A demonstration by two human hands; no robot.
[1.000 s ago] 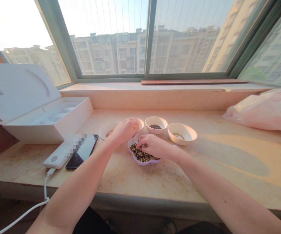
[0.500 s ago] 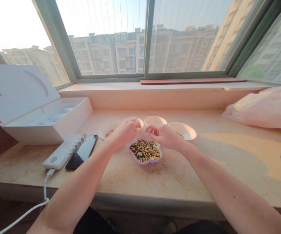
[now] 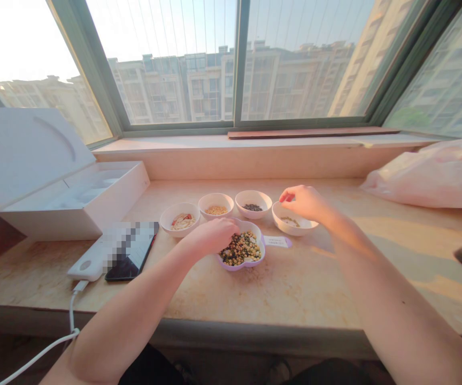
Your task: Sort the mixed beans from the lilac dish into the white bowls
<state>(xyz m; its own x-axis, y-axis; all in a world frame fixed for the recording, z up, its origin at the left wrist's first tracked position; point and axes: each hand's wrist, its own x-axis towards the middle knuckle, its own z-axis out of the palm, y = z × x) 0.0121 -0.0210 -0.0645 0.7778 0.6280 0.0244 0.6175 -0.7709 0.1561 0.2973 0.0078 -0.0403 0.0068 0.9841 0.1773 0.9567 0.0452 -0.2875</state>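
Note:
A purple-rimmed, lobed dish (image 3: 239,267) holds mixed yellow, dark and pale beans (image 3: 242,248). Over its left side is my left hand (image 3: 220,234), fingers curled together with their tips at the beans; anything between them is hidden. My right hand (image 3: 305,202) is above the rightmost white bowl (image 3: 301,230), thumb and fingers in a pinch by its rim. What they hold, if anything, is too small to make out. Small greenish beans (image 3: 290,221) lie in that bowl. Other white bowls hold dark beans (image 3: 252,207), yellow kernels (image 3: 216,210) and pale slices with red bits (image 3: 183,221).
Left of the bowls are a black phone (image 3: 129,262) and a white power bank (image 3: 89,264) with a cable. An opened white box (image 3: 114,206) stands behind them. A white label (image 3: 276,242) sits right of the dish; a plastic bag (image 3: 427,174) lies far right.
My right hand has moved from the dish, past the dark-bean bowl, to the rightmost bowl. My left hand has come from the yellow-kernel bowl down to the dish.

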